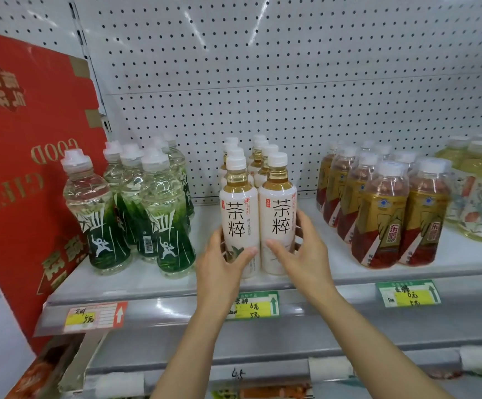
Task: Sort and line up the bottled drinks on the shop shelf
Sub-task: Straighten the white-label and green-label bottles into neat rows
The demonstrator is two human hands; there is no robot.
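Red gift box (29,156) leaning at left, upside-down print; white pegboard (262,82) behind; price tags (255,305) on rail, handwritten.

White-label tea bottles (258,223), green bottles (136,211), gold-red bottles (383,220), red box (23,168).

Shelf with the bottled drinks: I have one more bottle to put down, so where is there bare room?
Bare white shelf lies between the white-labelled tea bottles and the red-and-gold-labelled bottles. A narrower strip separates the tea from the green-labelled clear bottles. The far right is crowded.
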